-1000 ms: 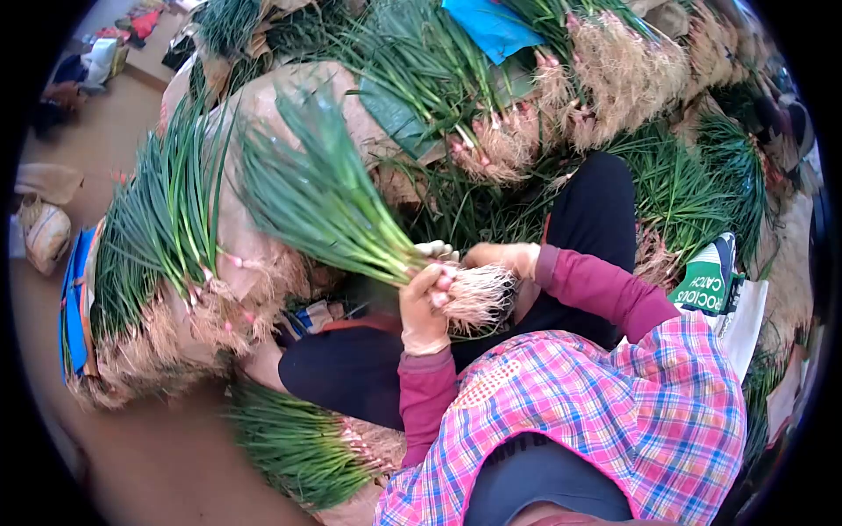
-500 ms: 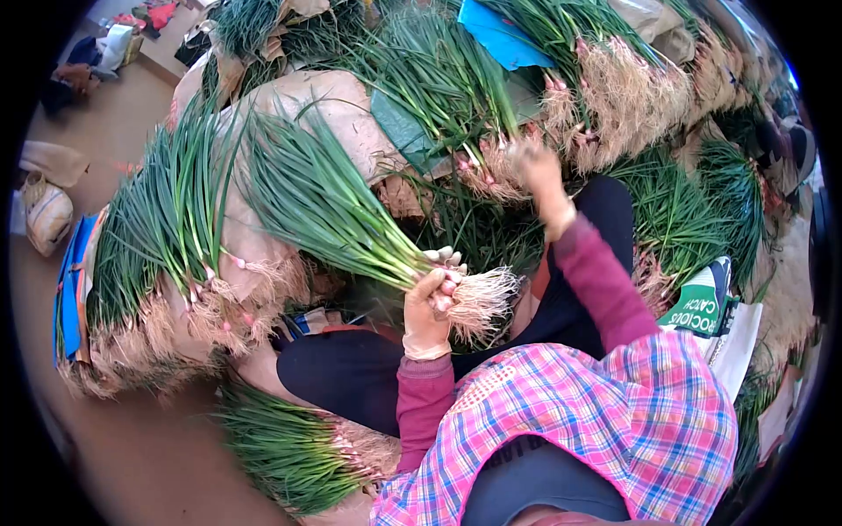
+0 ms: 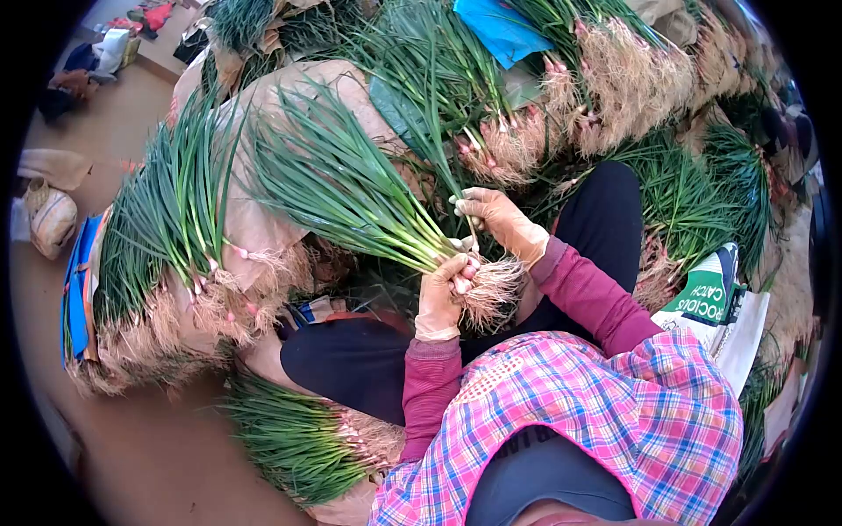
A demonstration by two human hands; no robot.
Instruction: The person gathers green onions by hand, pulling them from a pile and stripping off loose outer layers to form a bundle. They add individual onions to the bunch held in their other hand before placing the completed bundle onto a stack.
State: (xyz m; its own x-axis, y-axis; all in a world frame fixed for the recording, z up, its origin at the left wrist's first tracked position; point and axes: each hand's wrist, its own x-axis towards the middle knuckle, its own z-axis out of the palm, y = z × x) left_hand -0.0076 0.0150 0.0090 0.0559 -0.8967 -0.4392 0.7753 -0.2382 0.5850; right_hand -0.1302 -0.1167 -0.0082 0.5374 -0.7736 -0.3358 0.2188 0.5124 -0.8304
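My left hand [image 3: 441, 300], in a pale glove, is closed around a bunch of spring onions [image 3: 386, 206]. Their green leaves fan out to the upper left, while pinkish bulbs and shaggy pale roots stick out to the right of my fist. Just above it, my right hand [image 3: 502, 221], gloved too, pinches a thin spring onion stalk [image 3: 441, 145] close to the bulbs of the bunch. That stalk's leaves point upward. Beyond my right hand lies a pile of spring onions [image 3: 504, 145] with its roots toward me.
More spring onions [image 3: 167, 228] lie heaped over sacking [image 3: 324, 83] on the left. Another bundle [image 3: 303, 438] rests by my left knee. Blue plastic [image 3: 504, 33] sits among the far piles. A green-and-white printed bag [image 3: 706, 294] is at my right side.
My right hand has come back from the far pile to the bunch, now with a stalk in its fingers. My left hand and the bunch have shifted slightly right.
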